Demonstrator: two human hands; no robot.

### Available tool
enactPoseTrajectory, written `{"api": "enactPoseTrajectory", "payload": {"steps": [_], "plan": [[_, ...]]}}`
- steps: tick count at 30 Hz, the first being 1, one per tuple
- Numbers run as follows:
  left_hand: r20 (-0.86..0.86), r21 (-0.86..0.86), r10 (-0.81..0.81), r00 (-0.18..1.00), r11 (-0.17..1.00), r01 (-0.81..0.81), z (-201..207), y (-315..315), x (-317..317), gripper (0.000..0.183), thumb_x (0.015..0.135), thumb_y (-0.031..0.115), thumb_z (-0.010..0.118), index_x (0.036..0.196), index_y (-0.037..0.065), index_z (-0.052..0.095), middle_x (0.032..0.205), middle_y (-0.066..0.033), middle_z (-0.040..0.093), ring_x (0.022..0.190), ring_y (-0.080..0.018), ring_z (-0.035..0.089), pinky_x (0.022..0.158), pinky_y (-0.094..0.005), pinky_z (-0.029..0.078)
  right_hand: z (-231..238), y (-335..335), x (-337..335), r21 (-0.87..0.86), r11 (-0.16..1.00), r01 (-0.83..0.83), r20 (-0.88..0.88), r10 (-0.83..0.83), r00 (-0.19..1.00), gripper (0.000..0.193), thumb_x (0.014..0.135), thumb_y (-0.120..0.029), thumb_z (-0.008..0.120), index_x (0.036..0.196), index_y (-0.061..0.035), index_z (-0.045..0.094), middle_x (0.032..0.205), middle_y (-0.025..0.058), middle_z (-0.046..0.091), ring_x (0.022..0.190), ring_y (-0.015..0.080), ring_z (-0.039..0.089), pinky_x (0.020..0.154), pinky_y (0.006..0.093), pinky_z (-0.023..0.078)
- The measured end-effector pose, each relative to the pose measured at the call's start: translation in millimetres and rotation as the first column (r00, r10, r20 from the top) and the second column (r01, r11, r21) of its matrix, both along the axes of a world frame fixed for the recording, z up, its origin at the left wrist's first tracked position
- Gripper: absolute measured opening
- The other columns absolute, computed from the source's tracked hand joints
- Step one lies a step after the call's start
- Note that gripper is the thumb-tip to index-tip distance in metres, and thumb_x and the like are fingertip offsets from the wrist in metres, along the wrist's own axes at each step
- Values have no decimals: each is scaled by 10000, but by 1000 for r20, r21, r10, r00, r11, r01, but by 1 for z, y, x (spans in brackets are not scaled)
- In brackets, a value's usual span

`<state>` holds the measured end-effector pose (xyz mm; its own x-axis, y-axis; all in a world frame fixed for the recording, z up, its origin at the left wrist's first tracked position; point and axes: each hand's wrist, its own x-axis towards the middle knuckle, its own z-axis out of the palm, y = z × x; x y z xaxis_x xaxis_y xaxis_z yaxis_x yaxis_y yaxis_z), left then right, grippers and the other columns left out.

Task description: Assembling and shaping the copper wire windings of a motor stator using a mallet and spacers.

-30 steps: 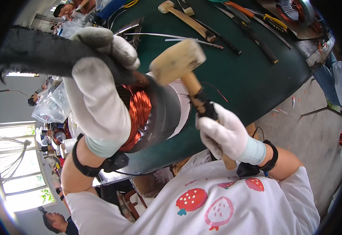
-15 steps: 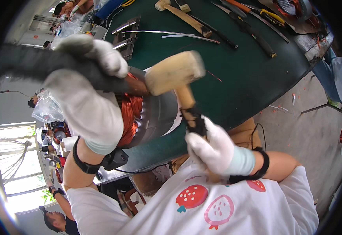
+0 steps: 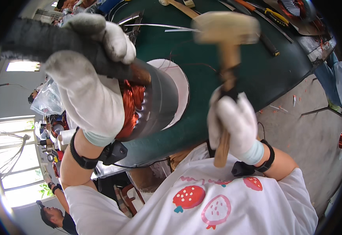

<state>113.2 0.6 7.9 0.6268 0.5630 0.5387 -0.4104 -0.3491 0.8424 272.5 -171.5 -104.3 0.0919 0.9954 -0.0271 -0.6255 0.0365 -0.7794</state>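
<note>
My left hand (image 3: 90, 96), in a white glove, is closed around a thick bar wrapped in black (image 3: 71, 45). The bar's brown, wood-like end (image 3: 140, 73) rests by the top edge of a dark grey cylinder (image 3: 161, 103), a motor stator by its look. Bundles of red-brown copper winding (image 3: 133, 105) fill its near end, under the bar, with pale liners showing along the slots. My right hand (image 3: 237, 121), also gloved in white, grips a wooden mallet (image 3: 225, 29) by its black-taped handle. The mallet head is raised to the right of the bar, apart from it and blurred.
The stator lies on a dark green table (image 3: 202, 86). At the far side are another wooden hammer (image 3: 180, 8), a metal rod (image 3: 159, 26), a metal fixture and several hand tools. A plastic bag (image 3: 47, 98) and a person (image 3: 55, 215) are to the left.
The mallet has swung up and to the right, away from the bar's end. My right hand rose with it. My left hand and the bar have shifted slightly.
</note>
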Motion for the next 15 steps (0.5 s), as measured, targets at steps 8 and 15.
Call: {"api": "enactPoseTrajectory", "payload": {"steps": [8,15], "plan": [[-37,768,746,665,447,-458,17,17,1,278,991,192,558,1173,-17,572,960,-120,638,818,-268,619,770,-390,508,10,-3,-34,-50,981,-187,43,189,981,315,983,-68,551,1282,1,479,704,-16,557,556,49,513,526,239,440],[-167,98,437,884,899,-427,93,-23,-86,231,1046,300,530,985,81,570,797,-40,556,684,-159,554,632,-289,465,29,29,90,-39,986,165,927,-26,374,457,894,-67,638,1335,-17,532,625,21,524,566,120,554,576,275,463]]}}
